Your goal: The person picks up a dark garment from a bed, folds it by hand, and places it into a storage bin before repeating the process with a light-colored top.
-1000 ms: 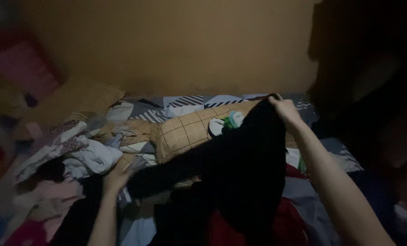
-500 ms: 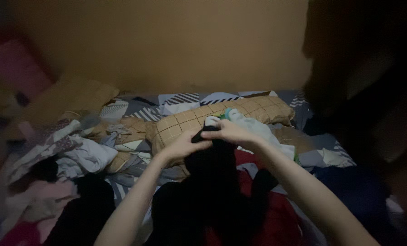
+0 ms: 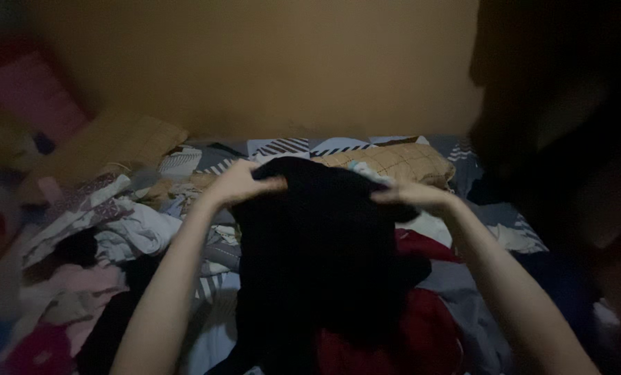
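1. At the far left, a blurred pink cushion (image 3: 36,97) is seen against the wall, and a tan pillow (image 3: 116,142) lies just right of it.
2. Nearer on the left, a heap of pale and patterned clothes (image 3: 102,229) is spread over the bed, with a dark piece lying among it.
3. The left hand (image 3: 237,182) is raised over the middle of the bed and is closed on the top left edge of a black garment (image 3: 317,257).
4. The black garment is held up between both hands and hangs down toward the near edge, so the bedding behind it is hidden.
5. A red cloth (image 3: 421,326) shows beside and under the garment's lower right part.
6. The right hand (image 3: 411,196) is clenched on the garment's top right edge, well apart from the left hand.
7. Behind the hands, a checked tan pillow (image 3: 400,161) lies on the striped sheet (image 3: 282,147) near the ochre wall (image 3: 289,62).
8. At the far right, a dark shape (image 3: 560,125) is seen; what it is cannot be told.
9. Half a second ago the two hands were bunched together at the garment's top; now they are drawn apart and the cloth is spread wider.
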